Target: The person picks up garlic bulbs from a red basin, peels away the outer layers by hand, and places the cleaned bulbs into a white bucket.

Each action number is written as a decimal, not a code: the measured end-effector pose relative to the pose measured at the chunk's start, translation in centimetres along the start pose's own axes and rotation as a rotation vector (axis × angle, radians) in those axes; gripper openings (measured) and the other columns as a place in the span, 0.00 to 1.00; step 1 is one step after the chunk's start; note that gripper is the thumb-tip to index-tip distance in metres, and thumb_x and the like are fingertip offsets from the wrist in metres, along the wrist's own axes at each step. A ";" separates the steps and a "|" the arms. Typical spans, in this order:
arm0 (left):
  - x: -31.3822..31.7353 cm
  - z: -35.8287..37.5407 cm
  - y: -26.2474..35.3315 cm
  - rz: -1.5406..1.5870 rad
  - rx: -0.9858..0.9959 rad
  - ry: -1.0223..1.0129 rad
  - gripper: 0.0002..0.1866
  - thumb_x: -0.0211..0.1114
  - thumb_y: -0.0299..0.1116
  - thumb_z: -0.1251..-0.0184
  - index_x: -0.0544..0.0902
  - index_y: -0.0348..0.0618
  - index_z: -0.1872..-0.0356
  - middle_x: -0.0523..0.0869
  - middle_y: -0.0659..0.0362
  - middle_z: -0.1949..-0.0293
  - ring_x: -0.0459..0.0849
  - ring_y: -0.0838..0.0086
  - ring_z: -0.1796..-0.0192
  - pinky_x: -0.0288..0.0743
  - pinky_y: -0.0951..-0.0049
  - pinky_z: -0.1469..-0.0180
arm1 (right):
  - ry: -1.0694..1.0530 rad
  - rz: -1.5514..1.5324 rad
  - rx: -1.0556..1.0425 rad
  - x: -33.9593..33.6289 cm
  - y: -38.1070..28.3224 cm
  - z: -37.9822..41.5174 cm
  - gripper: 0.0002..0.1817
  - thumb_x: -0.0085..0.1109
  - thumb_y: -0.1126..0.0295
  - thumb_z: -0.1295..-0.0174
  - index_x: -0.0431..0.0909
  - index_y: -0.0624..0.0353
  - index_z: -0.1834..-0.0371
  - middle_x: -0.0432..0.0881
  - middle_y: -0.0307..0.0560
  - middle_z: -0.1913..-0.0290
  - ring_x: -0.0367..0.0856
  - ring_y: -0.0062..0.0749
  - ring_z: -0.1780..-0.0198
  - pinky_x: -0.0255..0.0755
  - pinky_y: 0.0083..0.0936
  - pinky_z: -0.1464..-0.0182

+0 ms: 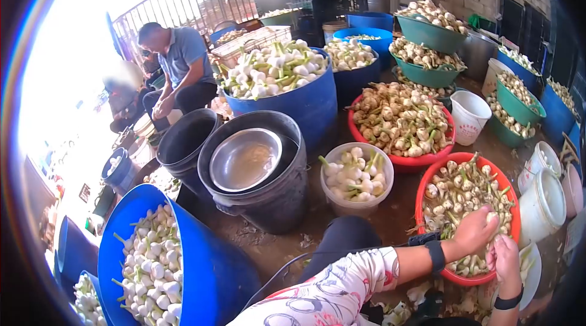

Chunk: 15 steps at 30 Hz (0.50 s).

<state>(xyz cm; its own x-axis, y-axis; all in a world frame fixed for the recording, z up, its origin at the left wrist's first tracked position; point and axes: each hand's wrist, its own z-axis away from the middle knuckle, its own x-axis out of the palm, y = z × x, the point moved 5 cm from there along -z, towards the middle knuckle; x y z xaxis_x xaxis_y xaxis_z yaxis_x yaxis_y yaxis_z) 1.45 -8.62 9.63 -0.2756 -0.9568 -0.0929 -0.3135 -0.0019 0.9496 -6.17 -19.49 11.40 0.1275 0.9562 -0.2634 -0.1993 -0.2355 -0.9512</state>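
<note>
Over the right side of a red basin [516,204] of garlic bulbs, my left hand [473,232] is closed around what looks like a garlic bulb, mostly hidden by the fingers. My right hand [506,257] meets it from below, its fingers pinched at the same bulb. Untrimmed garlic with stems and dry skins [458,195] fills the basin beneath both hands. To its left, a white bucket [358,205] holds cleaner, pale garlic bulbs [357,173].
A tall blue tub [207,253] of white garlic stands at lower left. Dark buckets, one bearing a metal bowl [245,160], stand ahead. Another red basin [421,161] and stacked green basins [430,36] hold garlic. A seated person [183,64] works at back left. Peelings litter the floor.
</note>
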 end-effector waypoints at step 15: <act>-2.0 -3.2 -2.2 0.013 0.011 -0.021 0.17 0.48 0.41 0.41 0.73 0.35 0.61 0.78 0.46 0.68 0.77 0.56 0.63 0.68 0.64 0.57 | 0.085 -0.021 0.053 1.9 2.2 -4.4 0.12 0.39 0.74 0.51 0.66 0.60 0.89 0.66 0.41 0.91 0.61 0.21 0.93 0.52 0.15 0.92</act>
<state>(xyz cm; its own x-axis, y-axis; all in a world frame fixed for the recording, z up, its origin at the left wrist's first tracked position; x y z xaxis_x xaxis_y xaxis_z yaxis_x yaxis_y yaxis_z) 5.56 -7.66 8.71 -0.2989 -0.9503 -0.0873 -0.3201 0.0137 0.9473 -2.13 -18.97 8.16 0.2136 0.9421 -0.2586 -0.2464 -0.2042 -0.9474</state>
